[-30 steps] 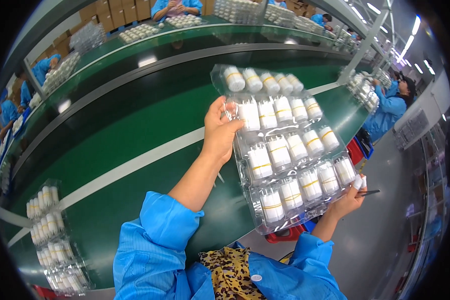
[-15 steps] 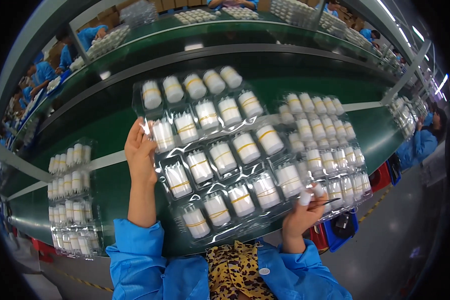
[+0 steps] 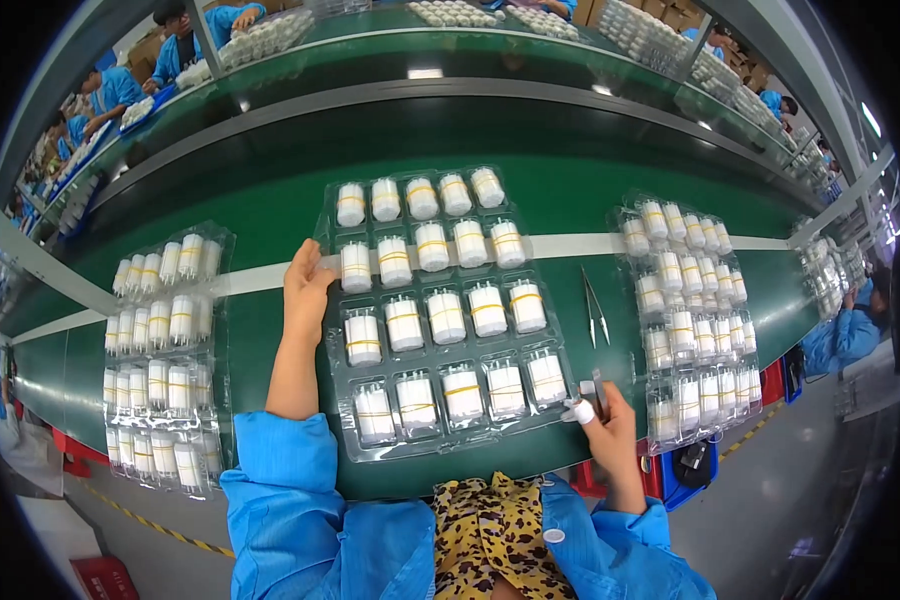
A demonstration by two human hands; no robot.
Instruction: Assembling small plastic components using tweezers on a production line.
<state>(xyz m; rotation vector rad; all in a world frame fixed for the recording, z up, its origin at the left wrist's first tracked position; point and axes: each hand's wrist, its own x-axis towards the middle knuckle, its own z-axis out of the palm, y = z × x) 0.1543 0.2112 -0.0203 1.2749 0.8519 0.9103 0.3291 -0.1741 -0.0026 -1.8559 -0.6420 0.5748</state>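
Note:
A clear plastic blister tray (image 3: 450,357) lies in front of me. Its rows of pockets hold white cylinders (image 3: 445,314) with yellow bands. My left hand (image 3: 308,290) grips the tray's left edge, thumb over the rim. At the near right corner is my right hand (image 3: 612,432), with white covers on its fingertips. A thin dark tool (image 3: 599,386) shows between those fingers; its kind I cannot make out. Whether this hand also pinches the tray is unclear. Metal tweezers (image 3: 592,310) lie on the green table right of the tray.
Similar filled trays are stacked on the right (image 3: 682,330), and more stand on the left (image 3: 165,360). A pale strip (image 3: 560,244) crosses the green table (image 3: 390,130). Blue bins (image 3: 690,470) stand below its right edge. Co-workers in blue (image 3: 175,58) sit beyond a metal rail.
The tray has come down from a tilted, raised position to lie on the table, turned straighter. Both hands moved with it. The tweezers on the table now show beside it.

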